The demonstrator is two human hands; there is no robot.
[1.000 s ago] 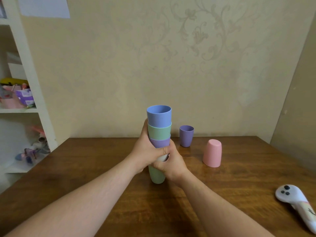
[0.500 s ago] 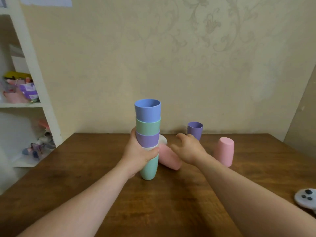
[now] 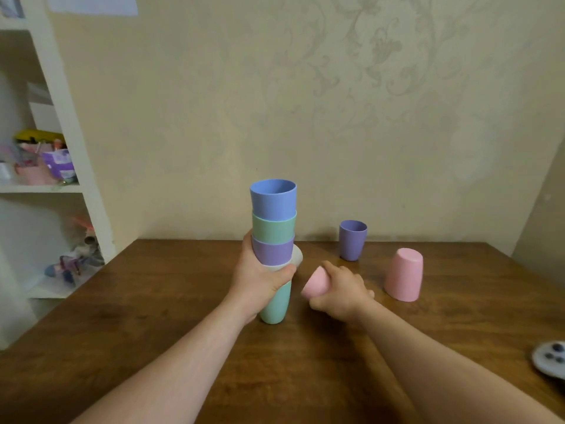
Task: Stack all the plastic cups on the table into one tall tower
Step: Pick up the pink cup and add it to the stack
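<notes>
My left hand (image 3: 260, 280) is wrapped around the middle of the cup stack (image 3: 273, 249), thumb across the front, fingers hidden behind. The stack stands upright on the wooden table (image 3: 183, 316), near centre. From the top down: blue cup (image 3: 273, 198), mint-green cup (image 3: 273, 229), purple cup (image 3: 272, 251), a white cup (image 3: 276, 267) mostly covered by my grip, and a mint-green base cup (image 3: 275, 307) resting on the tabletop. A pale rim (image 3: 298, 255) shows just behind the stack on its right; I cannot tell what it belongs to.

My right hand (image 3: 342, 290) is closed around a small pink cup (image 3: 315, 286), just right of the stack and not touching it. The cup is tilted, closed bottom pointing left and up toward the stack; its mouth is hidden in my palm.

Loose cups: one purple cup (image 3: 352, 240) upright, mouth up, near the far edge of the table; one pink cup (image 3: 403, 274) upside down, right of my right hand. The two are apart from each other and from the stack.

A white controller (image 3: 548, 359) with dark buttons lies at the right edge, partly cut off. White shelving (image 3: 65, 117) with cluttered items stands to the left.
</notes>
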